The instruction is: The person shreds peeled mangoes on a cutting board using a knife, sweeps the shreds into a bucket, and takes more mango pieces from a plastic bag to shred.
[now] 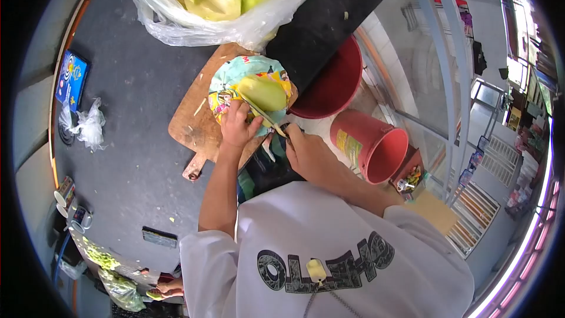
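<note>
My right hand [303,150] is closed around the handle of a knife [265,116], whose blade points up and left over a round, brightly printed dish [226,76]. A pale green piece of peeled fruit [262,92], possibly green mango, lies on the dish beside the blade. My left hand [237,125] is at the dish's near-left edge, fingers curled and thumb close to the blade; what they pinch is hidden. Beneath the dish is a wooden cutting board [191,115]. Beyond it stands a clear plastic bag [235,32] full of peeled fruit pieces [215,0].
A dark board [329,12] overhangs a red bucket [338,82]; another red bucket [376,147] lies tilted nearby. On the dark table [135,171] are a blue box [72,79], a crumpled plastic bag [89,125] and a phone [159,237]. Another person's hand [170,287] shows lower left.
</note>
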Motion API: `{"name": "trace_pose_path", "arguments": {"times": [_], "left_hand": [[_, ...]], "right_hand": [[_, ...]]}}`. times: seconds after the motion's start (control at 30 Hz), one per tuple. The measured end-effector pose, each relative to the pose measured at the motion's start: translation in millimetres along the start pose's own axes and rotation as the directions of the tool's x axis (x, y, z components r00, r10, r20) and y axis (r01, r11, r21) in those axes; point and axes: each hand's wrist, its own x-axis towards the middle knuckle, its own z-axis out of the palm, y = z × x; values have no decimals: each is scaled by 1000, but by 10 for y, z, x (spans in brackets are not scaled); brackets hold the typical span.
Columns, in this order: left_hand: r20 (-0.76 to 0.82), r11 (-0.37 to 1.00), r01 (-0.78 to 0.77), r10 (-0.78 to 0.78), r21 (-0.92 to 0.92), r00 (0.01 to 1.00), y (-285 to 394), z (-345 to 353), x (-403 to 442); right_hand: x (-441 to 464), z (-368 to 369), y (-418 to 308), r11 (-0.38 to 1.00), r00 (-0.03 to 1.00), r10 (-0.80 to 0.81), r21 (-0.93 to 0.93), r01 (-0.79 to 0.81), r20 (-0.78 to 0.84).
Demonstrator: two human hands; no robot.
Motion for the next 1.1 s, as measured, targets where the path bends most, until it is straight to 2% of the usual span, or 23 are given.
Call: {"name": "trace_pose_path", "arguments": {"times": [0.07,0.1,0.13,0.5,0.57,0.7,0.8,0.9,0.97,1.1], "left_hand": [[-7,1000,-20,20,-12,1000,7,55,-39],[52,989,100,-95,-106,994,541,18,-399],[70,989,110,-103,-103,992,568,-40,-414],[68,994,89,-84,-69,994,338,-65,-159],[76,995,84,-80,-46,994,305,-75,-120],[70,997,72,-69,-33,995,198,-45,-91],[108,995,97,-96,2,989,113,-47,-61],[119,993,114,-114,1,986,57,-54,10],[160,985,148,-132,-94,978,37,-89,-1],[204,972,178,-145,-152,968,44,-140,32]], "right_hand": [[-28,44,62,1000,998,-26,9,27,-65],[-462,-58,-67,995,994,102,-21,-101,29],[-474,-10,-53,995,994,101,-11,-100,33],[-125,265,137,1000,994,26,9,-25,-103],[-68,334,208,999,985,-34,8,36,-168],[99,430,324,999,986,-35,-6,35,-165],[234,432,349,997,980,-15,67,29,-197],[310,368,354,990,970,-85,93,109,-228],[310,358,327,982,977,-88,145,118,-194],[319,392,293,983,971,-90,138,123,-223]]}}
